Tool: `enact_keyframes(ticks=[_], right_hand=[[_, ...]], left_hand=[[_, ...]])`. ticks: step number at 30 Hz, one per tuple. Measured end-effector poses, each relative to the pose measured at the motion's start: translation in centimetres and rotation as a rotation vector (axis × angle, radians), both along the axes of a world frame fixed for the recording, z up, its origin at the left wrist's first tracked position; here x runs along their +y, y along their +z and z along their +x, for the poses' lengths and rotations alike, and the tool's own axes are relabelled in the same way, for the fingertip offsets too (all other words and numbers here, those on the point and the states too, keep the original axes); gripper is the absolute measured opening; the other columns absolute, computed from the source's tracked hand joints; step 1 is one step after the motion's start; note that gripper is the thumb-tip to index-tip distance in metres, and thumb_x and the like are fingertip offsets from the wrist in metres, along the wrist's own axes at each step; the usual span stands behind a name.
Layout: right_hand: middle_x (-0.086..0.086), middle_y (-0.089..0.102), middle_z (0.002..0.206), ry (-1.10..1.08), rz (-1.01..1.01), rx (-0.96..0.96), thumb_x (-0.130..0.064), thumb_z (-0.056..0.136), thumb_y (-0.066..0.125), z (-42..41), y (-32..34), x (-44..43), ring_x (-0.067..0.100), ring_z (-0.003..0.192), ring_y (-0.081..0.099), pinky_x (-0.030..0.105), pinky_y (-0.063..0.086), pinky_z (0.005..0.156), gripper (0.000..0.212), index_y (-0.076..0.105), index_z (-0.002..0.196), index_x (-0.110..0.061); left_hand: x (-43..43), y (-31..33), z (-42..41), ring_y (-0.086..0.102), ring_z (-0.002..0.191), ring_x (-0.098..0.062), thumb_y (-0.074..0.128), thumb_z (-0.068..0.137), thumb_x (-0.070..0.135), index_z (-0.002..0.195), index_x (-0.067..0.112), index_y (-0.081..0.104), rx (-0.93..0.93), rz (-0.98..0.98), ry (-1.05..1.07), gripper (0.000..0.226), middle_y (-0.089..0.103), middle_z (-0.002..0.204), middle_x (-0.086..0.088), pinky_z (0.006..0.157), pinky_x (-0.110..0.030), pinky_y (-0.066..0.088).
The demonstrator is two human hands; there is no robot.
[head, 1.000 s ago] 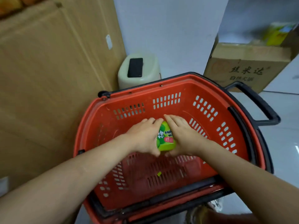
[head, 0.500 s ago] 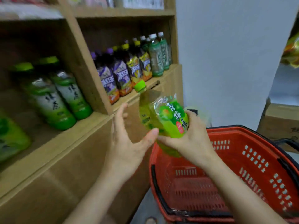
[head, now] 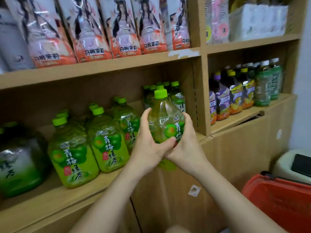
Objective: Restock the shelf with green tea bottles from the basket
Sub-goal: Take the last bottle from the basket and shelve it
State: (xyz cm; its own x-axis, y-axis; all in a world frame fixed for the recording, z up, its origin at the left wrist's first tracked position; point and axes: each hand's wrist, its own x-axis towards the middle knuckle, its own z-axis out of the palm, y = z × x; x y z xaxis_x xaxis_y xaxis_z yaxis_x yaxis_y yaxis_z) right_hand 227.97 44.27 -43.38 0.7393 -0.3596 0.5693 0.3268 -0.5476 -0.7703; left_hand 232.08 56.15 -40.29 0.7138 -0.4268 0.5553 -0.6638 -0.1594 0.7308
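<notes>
I hold a green tea bottle (head: pixel 165 120) upright with a lime cap, in front of the middle shelf (head: pixel 70 197). My left hand (head: pixel 148 147) grips its left side and my right hand (head: pixel 186 145) cups its right side and base. Several matching green tea bottles (head: pixel 74 152) stand in rows on that shelf to the left and behind. The held bottle hovers before a gap at the shelf's right end, beside the wooden divider (head: pixel 200 98). The red basket (head: pixel 277 200) sits at the lower right, only its rim in view.
Pink peach-tea packs (head: pixel 94 31) fill the upper shelf. Purple and dark green bottles (head: pixel 235 93) stand in the right compartment. A cream bin with a black lid (head: pixel 294 163) stands behind the basket. A darker green bottle (head: pixel 18 162) is at far left.
The bottle came up out of the basket and now stands upright at the shelf. My left hand, open half a second ago, has closed on it. The view swung from basket to shelf.
</notes>
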Motion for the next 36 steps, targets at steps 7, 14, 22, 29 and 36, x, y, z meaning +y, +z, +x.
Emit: enact_keyframes(ticks=[7, 14, 22, 29, 36], right_hand=[[0.006, 0.029, 0.146, 0.056, 0.032, -0.01, -0.025, 0.063, 0.079, 6.1, -2.6, 3.2, 0.02, 0.127, 0.036, 0.024, 0.032, 0.098, 0.114, 0.005, 0.149, -0.022], [-0.016, 0.054, 0.126, 0.516, 0.174, 0.165, -0.009, 0.063, 0.085, 8.7, -2.6, -0.4, -0.003, 0.112, 0.057, 0.019, 0.047, 0.092, 0.111, 0.012, 0.137, -0.05], [-0.004, 0.073, 0.099, 0.704, 0.29, 0.209, -0.046, 0.035, 0.093, 10.6, -1.6, -1.4, 0.009, 0.09, 0.068, 0.022, 0.055, 0.069, 0.1, 0.049, 0.121, -0.021], [-0.014, 0.072, 0.102, 0.569, 0.297, 0.109, -0.049, 0.039, 0.088, 11.5, -2.0, -0.9, 0.0, 0.096, 0.066, 0.012, 0.049, 0.076, 0.085, 0.056, 0.114, -0.024], [-0.005, 0.067, 0.118, 0.507, 0.237, 0.085, -0.034, 0.054, 0.088, 12.1, -2.6, -1.6, 0.007, 0.109, 0.063, 0.024, 0.049, 0.09, 0.082, 0.049, 0.126, -0.024]], left_hand=[[2.1, -2.1, 5.3, 0.046, 0.125, -0.019, 0.068, 0.057, 0.036, 0.137, 0.049, 0.013, 0.106, 0.01, 0.067, 0.097, 0.043, 0.137, -0.003, 0.107, -0.042, 0.039], [1.5, -3.1, 7.3, 0.049, 0.122, -0.018, 0.079, 0.05, 0.041, 0.13, 0.053, 0.021, 0.103, -0.133, 0.184, 0.1, 0.045, 0.135, -0.001, 0.102, -0.044, 0.044], [1.4, -3.7, 8.7, 0.061, 0.107, -0.007, 0.078, 0.053, 0.024, 0.128, 0.05, 0.033, 0.108, -0.263, 0.073, 0.091, 0.063, 0.115, 0.011, 0.091, -0.026, 0.048], [0.4, -3.5, 8.7, 0.055, 0.109, 0.008, 0.066, 0.067, 0.055, 0.133, 0.041, 0.032, 0.106, -0.317, 0.169, 0.075, 0.055, 0.118, 0.025, 0.092, -0.013, 0.042], [0.9, -3.8, 6.6, 0.038, 0.132, 0.0, 0.054, 0.087, 0.051, 0.147, 0.04, 0.01, 0.123, -0.066, 0.261, 0.075, 0.037, 0.148, 0.011, 0.11, -0.026, 0.032]])
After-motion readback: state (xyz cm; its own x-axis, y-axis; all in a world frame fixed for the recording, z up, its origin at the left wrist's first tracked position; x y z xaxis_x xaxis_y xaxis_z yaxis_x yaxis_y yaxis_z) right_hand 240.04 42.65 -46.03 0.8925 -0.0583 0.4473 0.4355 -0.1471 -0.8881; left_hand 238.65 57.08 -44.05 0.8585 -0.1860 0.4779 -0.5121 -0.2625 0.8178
